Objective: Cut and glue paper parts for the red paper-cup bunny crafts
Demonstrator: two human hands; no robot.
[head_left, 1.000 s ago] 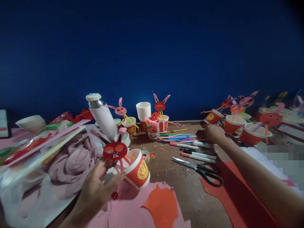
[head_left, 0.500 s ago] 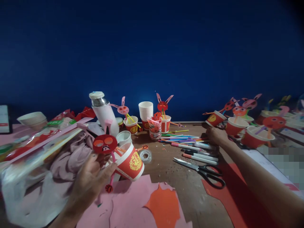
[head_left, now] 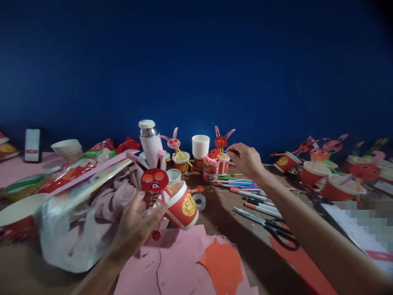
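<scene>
My left hand [head_left: 138, 219] is closed on a tilted red and white paper cup [head_left: 182, 207], at its rim side. A red paper rabbit figure [head_left: 155, 179] with orange eyes and pink ears rises from that cup on sticks. Small paper paws hang on a pink stick and stick out past the cup. Farther back, my right hand [head_left: 247, 159] hovers with loosely curved fingers beside another red and white cup [head_left: 224, 165]. That cup carries a red rabbit figure [head_left: 221, 142]. Nothing shows in the right hand, though its fingertips are partly hidden.
Scissors [head_left: 270, 225] and several markers [head_left: 259, 203] lie under the right forearm. A tape roll [head_left: 199, 202] sits beside the held cup. Pink paper [head_left: 178, 262] with an orange scrap [head_left: 222, 266] lies in front. A thermos [head_left: 152, 149] and stacked cups [head_left: 200, 145] stand behind; more rabbit cups stand right.
My right hand has lifted from the table near the right-hand cups and moved left to the middle cup. The view has turned slightly left. My left hand keeps its hold on the cup.
</scene>
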